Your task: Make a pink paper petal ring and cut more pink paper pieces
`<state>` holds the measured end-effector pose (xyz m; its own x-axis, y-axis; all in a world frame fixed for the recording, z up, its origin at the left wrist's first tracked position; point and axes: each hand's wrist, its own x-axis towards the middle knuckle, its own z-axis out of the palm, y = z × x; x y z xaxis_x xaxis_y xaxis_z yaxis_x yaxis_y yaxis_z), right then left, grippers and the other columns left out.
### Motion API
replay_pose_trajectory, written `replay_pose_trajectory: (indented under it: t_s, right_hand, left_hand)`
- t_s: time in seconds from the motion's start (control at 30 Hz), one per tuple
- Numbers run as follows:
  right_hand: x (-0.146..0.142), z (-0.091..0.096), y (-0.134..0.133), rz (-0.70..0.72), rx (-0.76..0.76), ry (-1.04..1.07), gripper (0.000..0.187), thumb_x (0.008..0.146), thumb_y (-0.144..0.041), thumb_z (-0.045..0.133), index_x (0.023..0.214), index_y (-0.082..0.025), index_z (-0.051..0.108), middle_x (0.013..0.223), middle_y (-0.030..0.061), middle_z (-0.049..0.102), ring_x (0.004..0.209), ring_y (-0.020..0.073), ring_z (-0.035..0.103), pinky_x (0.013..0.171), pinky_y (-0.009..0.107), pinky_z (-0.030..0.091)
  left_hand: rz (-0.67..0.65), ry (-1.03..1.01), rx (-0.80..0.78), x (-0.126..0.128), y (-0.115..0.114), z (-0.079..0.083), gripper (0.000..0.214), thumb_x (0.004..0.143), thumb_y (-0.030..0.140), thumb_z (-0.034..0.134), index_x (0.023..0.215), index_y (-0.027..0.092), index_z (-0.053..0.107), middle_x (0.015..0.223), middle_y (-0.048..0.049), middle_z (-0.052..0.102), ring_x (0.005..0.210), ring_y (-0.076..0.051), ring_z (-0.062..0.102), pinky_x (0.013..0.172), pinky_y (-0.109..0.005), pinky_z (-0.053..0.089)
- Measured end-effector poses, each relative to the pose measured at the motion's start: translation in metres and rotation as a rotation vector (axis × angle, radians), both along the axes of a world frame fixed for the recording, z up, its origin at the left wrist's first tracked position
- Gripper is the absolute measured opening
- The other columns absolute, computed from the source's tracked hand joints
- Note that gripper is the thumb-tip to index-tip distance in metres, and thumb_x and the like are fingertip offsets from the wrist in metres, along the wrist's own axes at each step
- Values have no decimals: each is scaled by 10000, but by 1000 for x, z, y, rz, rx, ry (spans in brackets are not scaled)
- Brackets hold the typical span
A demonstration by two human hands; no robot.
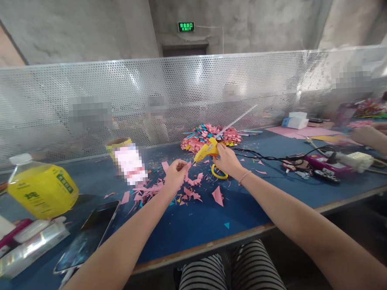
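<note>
My right hand (227,160) is wrapped round a yellow hot glue gun (205,150), and a long whitish glue stick (239,119) sticks out of its back. The nozzle points left, at my left hand (176,172). Between the fingertips of that hand is a small piece of pink paper (187,167), close to the nozzle; whether they touch I cannot tell. Below my right hand lies a yellow ring-shaped handle (219,172), perhaps of scissors. Cut pink paper scraps (193,193) are spread under and around my left hand.
Behind the hands sits a heap of pink, blue and yellow paper pieces (199,136) against a perforated metal screen (127,83). A yellow liquid jug (43,189) and a phone (87,237) are at left. Power strips (327,165) with cables lie right, near another person's hands (372,138).
</note>
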<state>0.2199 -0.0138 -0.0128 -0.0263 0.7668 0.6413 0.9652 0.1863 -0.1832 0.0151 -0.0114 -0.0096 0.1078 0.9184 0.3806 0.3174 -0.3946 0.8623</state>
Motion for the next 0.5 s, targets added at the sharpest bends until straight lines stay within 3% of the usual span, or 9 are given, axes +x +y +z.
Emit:
replay_pose_trajectory:
  t_s: [0.5]
  right_hand:
    - [0, 0, -1, 11, -2, 51, 275, 742, -242, 466, 990, -123, 465, 981, 133, 564, 863, 235, 540, 727, 310, 404]
  left_hand:
    - [-6, -36, -27, 0, 0, -1, 134, 667, 296, 577, 699, 171, 543, 655, 9, 545, 624, -117, 502, 595, -242, 373]
